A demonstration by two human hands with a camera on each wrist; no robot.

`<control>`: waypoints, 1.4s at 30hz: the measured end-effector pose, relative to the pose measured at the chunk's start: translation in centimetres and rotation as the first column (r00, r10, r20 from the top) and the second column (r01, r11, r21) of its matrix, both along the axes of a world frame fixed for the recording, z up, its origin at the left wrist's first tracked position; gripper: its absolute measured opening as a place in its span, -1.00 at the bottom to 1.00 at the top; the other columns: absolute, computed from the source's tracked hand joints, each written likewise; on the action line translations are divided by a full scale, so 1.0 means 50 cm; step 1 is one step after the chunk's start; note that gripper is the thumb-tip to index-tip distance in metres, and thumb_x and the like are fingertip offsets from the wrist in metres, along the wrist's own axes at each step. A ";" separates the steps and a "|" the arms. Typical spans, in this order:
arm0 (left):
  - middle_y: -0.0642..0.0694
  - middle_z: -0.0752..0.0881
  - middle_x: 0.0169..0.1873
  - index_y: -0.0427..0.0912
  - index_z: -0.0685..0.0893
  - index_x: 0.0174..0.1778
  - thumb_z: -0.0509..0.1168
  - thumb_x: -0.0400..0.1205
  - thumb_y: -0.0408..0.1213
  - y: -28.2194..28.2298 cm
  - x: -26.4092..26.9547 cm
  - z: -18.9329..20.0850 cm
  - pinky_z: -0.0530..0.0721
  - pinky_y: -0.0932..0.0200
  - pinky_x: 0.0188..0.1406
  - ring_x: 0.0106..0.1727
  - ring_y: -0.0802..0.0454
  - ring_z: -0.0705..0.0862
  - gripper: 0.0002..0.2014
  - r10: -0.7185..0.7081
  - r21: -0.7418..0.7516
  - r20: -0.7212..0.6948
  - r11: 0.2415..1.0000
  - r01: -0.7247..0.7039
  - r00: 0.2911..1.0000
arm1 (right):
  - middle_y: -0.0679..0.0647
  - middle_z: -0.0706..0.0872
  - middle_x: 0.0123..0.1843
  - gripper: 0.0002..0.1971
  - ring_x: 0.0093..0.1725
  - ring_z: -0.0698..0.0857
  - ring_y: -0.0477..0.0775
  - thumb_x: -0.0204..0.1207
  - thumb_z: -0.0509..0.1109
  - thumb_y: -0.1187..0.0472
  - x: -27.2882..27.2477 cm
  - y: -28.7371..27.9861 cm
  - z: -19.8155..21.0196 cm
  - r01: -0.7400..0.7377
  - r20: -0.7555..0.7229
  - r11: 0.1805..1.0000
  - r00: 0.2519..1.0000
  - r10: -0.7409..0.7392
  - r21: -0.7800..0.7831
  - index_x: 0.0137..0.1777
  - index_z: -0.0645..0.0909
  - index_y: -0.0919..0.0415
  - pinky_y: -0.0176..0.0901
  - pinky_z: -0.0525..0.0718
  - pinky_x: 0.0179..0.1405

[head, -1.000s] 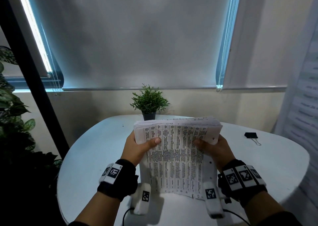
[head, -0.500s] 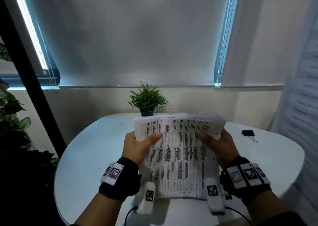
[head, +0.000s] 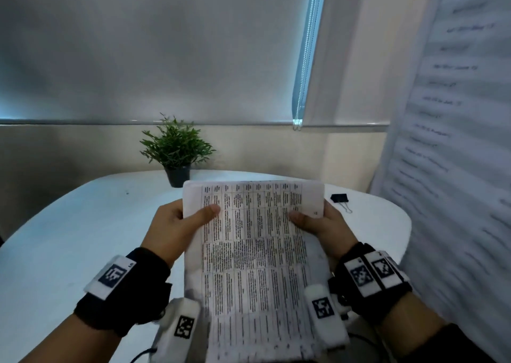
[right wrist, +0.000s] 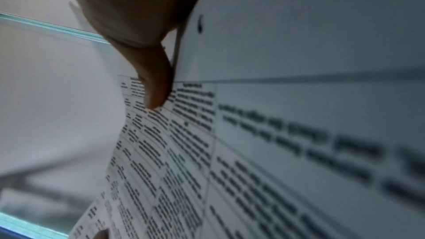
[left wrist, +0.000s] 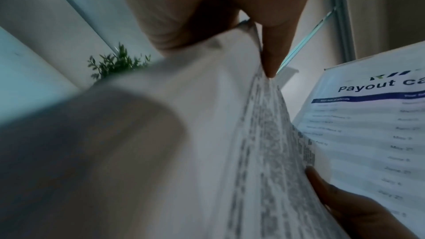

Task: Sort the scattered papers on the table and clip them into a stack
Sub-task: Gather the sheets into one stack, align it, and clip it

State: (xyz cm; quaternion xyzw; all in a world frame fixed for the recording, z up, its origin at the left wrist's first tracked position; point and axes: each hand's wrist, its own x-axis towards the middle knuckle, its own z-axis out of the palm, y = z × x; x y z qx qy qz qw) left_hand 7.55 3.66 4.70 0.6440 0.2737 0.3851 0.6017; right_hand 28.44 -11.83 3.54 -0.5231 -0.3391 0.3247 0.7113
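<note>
A stack of printed papers point(head: 254, 252) with dense table text stands upright above the white table point(head: 69, 238), close to my chest. My left hand point(head: 177, 224) grips its upper left edge, thumb across the front sheet. My right hand point(head: 320, 221) grips the upper right edge the same way. In the left wrist view the papers point(left wrist: 260, 134) run edge-on under my thumb; in the right wrist view the printed sheet point(right wrist: 253, 143) fills the frame below my thumb. A black binder clip point(head: 339, 198) lies on the table right of the stack, apart from both hands.
A small potted plant point(head: 177, 152) stands at the back of the table behind the stack. A large printed banner point(head: 456, 141) hangs at the right. A window blind point(head: 152, 44) covers the wall ahead.
The papers' top edges now sit flush instead of fanned. Both hands keep their grip, and the view has swung to the right, toward the clip.
</note>
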 end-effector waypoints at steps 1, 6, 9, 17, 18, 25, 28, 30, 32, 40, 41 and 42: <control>-0.11 0.85 -0.21 -0.16 0.79 -0.12 0.48 0.50 -0.29 -0.002 0.009 0.008 0.74 -0.01 -0.12 -0.16 -0.12 0.83 -0.92 -0.027 -0.011 0.000 1.000 0.027 1.000 | 0.33 0.75 0.14 -0.36 0.13 0.73 0.40 0.12 0.70 0.12 0.009 -0.003 0.006 -0.011 0.019 1.000 1.000 0.011 0.003 0.22 0.63 0.28 0.46 0.59 0.19; -0.03 0.85 -0.12 -0.13 0.77 0.00 0.59 0.34 -0.19 -0.044 0.010 0.005 0.78 0.15 -0.15 -0.09 -0.01 0.83 -0.67 -0.051 0.079 0.021 0.996 0.049 0.998 | 0.21 0.79 0.09 -0.48 0.09 0.77 0.25 0.25 0.57 0.18 0.025 -0.026 0.006 0.009 0.175 0.998 0.984 -0.020 0.065 0.23 0.61 0.25 0.09 0.76 0.03; 0.04 0.85 -0.14 -0.09 0.76 -0.04 0.57 0.37 -0.19 -0.061 0.003 0.002 0.76 0.24 -0.20 -0.11 0.06 0.83 -0.73 -0.022 0.142 0.067 0.990 0.012 0.998 | 0.19 0.79 0.09 -0.49 0.09 0.76 0.23 0.30 0.50 0.27 0.018 -0.033 -0.006 0.029 0.192 0.992 0.980 -0.053 0.124 0.28 0.56 0.32 -0.05 0.76 -0.01; -0.06 0.84 -0.08 -0.24 0.71 0.10 0.59 0.15 -0.12 -0.020 -0.024 0.011 0.75 0.20 -0.18 -0.05 -0.01 0.82 -0.41 -0.048 0.155 0.148 0.988 0.025 0.988 | 0.18 0.79 0.11 -0.45 0.11 0.76 0.21 0.27 0.48 0.33 -0.005 0.009 -0.015 0.008 0.177 0.987 0.983 -0.037 0.163 0.31 0.52 0.36 -0.12 0.74 -0.07; -0.04 0.85 -0.10 -0.22 0.72 0.07 0.58 0.11 -0.10 -0.019 -0.024 0.007 0.75 0.23 -0.20 -0.07 0.00 0.82 -0.41 -0.040 0.137 0.145 0.990 0.020 0.989 | 0.18 0.79 0.10 -0.44 0.11 0.75 0.23 0.26 0.49 0.30 -0.008 0.014 -0.021 -0.011 0.159 0.989 0.987 -0.013 0.147 0.31 0.53 0.34 -0.12 0.74 -0.08; 0.01 0.85 -0.20 -0.12 0.75 -0.07 0.55 0.25 -0.39 -0.015 -0.017 0.001 0.73 0.28 -0.26 -0.16 0.08 0.83 -0.67 -0.038 0.127 0.135 0.992 0.021 0.990 | 0.23 0.79 0.09 -0.35 0.09 0.76 0.27 0.13 0.62 0.19 -0.008 0.029 -0.028 0.026 0.097 0.994 0.995 -0.037 0.109 0.27 0.56 0.30 0.04 0.76 -0.04; -0.01 0.85 -0.23 -0.14 0.75 -0.09 0.52 0.38 -0.54 -0.018 -0.012 -0.003 0.73 0.27 -0.28 -0.18 0.05 0.83 -0.72 -0.043 0.132 0.139 0.991 0.024 0.989 | 0.22 0.79 0.07 -0.49 0.06 0.77 0.27 0.24 0.48 0.29 -0.006 0.028 -0.027 0.002 0.091 0.993 0.996 -0.012 0.116 0.24 0.57 0.29 -0.03 0.75 -0.11; -0.06 0.85 -0.18 -0.12 0.76 -0.08 0.59 0.35 -0.44 -0.018 -0.012 -0.004 0.77 0.19 -0.23 -0.13 -0.04 0.83 -0.71 -0.041 0.123 0.141 0.992 0.023 0.989 | 0.20 0.80 0.07 -0.51 0.06 0.78 0.23 0.26 0.46 0.30 -0.007 0.026 -0.021 -0.023 0.098 0.994 0.995 0.012 0.110 0.24 0.58 0.27 -0.07 0.75 -0.12; -0.09 0.85 -0.11 -0.11 0.75 0.00 0.64 0.20 -0.21 -0.012 -0.017 -0.005 0.78 0.09 -0.13 -0.06 -0.08 0.82 -0.56 -0.045 0.127 0.140 0.992 0.027 0.989 | 0.19 0.79 0.08 -0.52 0.06 0.78 0.20 0.27 0.45 0.30 -0.006 0.025 -0.014 -0.052 0.121 0.993 0.992 0.039 0.104 0.24 0.58 0.26 -0.09 0.75 -0.10; -0.13 0.84 -0.11 -0.19 0.71 0.03 0.64 0.29 -0.27 -0.004 -0.007 0.006 0.80 0.03 -0.11 -0.04 -0.15 0.82 -0.58 -0.003 0.115 0.130 0.993 -0.012 0.992 | 0.24 0.78 0.08 -0.46 0.08 0.76 0.26 0.26 0.48 0.31 -0.007 0.039 -0.004 -0.005 0.139 0.984 0.990 -0.020 0.180 0.29 0.52 0.34 -0.05 0.75 -0.09; -0.12 0.85 -0.14 -0.19 0.73 -0.03 0.57 0.36 -0.35 -0.002 -0.005 0.013 0.80 0.07 -0.15 -0.07 -0.15 0.82 -0.71 0.001 0.115 0.127 0.993 -0.016 0.992 | 0.23 0.79 0.08 -0.46 0.07 0.77 0.25 0.26 0.50 0.31 -0.007 0.042 0.001 0.008 0.147 0.982 0.989 -0.036 0.189 0.28 0.53 0.35 -0.05 0.74 -0.09; -0.11 0.85 -0.17 -0.18 0.73 -0.06 0.53 0.39 -0.41 0.001 -0.004 0.021 0.79 0.10 -0.18 -0.10 -0.13 0.83 -0.76 0.003 0.117 0.131 0.993 -0.019 0.991 | 0.20 0.79 0.06 -0.46 0.06 0.77 0.22 0.27 0.54 0.33 -0.006 0.045 0.008 0.025 0.149 0.979 0.987 -0.056 0.203 0.27 0.53 0.35 -0.08 0.74 -0.10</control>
